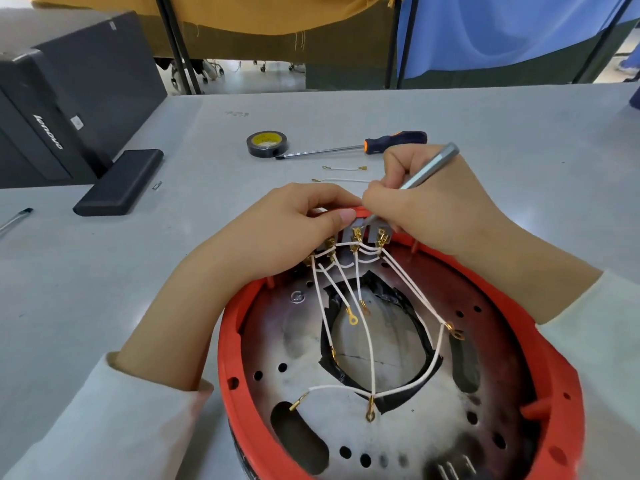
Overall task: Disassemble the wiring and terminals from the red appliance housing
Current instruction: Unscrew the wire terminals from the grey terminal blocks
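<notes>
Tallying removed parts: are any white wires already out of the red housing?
Yes. Two short white wires lie on the table, apart from the red housing.

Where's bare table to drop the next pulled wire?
Bare table right of the orange-handled screwdriver, and left of the red housing below the black box. Crowded: the strip between tape roll, two loose wires and both hands.

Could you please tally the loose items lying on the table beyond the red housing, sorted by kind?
Screwdrivers: 1
Tape rolls: 1
Loose white wires: 2
Black boxes: 1
Total: 5
</notes>
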{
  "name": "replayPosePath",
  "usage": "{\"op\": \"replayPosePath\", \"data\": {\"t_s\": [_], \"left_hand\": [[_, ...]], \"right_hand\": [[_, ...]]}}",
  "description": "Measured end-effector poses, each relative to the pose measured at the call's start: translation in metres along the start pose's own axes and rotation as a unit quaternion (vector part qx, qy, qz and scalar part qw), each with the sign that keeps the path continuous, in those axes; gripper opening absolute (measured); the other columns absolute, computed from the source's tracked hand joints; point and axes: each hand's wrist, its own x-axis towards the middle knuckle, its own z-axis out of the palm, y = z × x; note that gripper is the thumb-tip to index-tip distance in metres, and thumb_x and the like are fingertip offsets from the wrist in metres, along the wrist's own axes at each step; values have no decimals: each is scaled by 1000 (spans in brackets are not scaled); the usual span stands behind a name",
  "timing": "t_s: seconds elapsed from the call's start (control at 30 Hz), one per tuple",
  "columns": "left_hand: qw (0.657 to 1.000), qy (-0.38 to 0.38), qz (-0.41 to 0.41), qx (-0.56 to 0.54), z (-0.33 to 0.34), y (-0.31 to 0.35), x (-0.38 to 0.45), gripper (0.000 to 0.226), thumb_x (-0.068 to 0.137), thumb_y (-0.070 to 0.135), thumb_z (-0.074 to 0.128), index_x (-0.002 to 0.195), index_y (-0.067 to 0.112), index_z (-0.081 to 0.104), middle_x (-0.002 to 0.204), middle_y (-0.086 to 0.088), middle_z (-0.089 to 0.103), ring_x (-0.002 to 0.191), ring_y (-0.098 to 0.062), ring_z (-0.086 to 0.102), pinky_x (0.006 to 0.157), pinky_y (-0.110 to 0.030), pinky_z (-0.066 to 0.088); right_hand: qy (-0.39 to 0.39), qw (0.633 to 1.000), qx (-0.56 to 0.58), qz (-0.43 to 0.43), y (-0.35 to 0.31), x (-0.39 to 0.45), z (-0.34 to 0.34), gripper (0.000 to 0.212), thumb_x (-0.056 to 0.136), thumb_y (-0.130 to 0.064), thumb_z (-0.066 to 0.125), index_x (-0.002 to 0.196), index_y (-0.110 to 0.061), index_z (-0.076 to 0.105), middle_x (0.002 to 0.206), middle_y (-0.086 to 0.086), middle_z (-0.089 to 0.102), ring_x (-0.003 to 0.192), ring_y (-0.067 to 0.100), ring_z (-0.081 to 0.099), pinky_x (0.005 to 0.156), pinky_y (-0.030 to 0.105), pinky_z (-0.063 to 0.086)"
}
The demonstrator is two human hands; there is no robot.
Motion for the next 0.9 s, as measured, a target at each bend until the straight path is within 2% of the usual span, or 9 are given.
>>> {"op": "replayPosePath", "data": {"t_s": [0.13,0.2,0.3,0.33,0.43,0.53,0.7,0.8,0.9], "left_hand": [[1000,-2,5,-6,0,0,0,21,95,26,54,95,45,63,92,6,71,90,-24,63,79,-30,48],[1000,-2,2,-3,0,-1,1,18,94,28,54,97,43,64,92,9,71,88,-18,64,81,-29,49],[1000,1,-6,-7,0,-2,1,17,94,28,54,97,41,65,84,22,68,74,-1,62,64,-14,47],[1000,1,-9,-9,0,-1,1,17,94,28,55,97,41,65,83,22,68,74,-1,62,62,-14,47],[1000,-1,-11,-14,1,-2,1,18,94,28,55,98,42,66,95,9,71,93,-18,64,83,-28,49],[1000,-7,-17,-25,0,-2,0,19,94,27,55,105,38,66,102,0,71,101,-24,64,94,-40,48],[999,-1,-24,-25,0,-2,1,21,94,25,55,110,33,66,106,5,70,103,-23,64,96,-42,47],[1000,-2,-20,-23,1,-1,0,21,95,25,54,111,33,66,106,6,70,103,-22,64,96,-42,47],[1000,-2,-17,-19,1,-1,1,22,95,25,54,111,33,66,106,0,70,103,-25,63,96,-42,47]], "right_hand": [[9,1000,-15,-9,2,1,0,36,73,-15,64,49,-21,37,38,-8,43,40,7,39,42,21,32],[9,1000,-19,-17,2,1,0,36,73,-16,64,50,-22,37,39,-7,44,40,8,41,41,20,33],[10,999,-29,-29,2,0,1,39,74,-15,65,49,-23,36,39,-9,42,41,6,40,42,18,30],[11,999,-31,-29,2,0,1,40,74,-14,65,49,-22,36,38,-10,40,40,6,38,41,16,29],[3,999,-32,-18,1,3,1,38,74,-12,64,49,-20,36,39,-9,40,39,7,38,41,15,30],[-22,999,-18,17,-2,8,2,31,74,-9,61,51,-14,39,35,-5,46,32,5,41,38,14,32],[-42,997,4,60,-3,17,3,31,72,-6,59,49,-12,39,32,-4,43,31,6,39,35,12,32],[-32,998,-24,48,-3,16,4,31,74,-12,60,50,-12,41,33,-5,42,32,6,38,36,14,33],[-12,999,-34,24,-3,13,6,30,77,-16,60,54,-11,42,34,-4,43,32,4,42,37,12,33]]}}
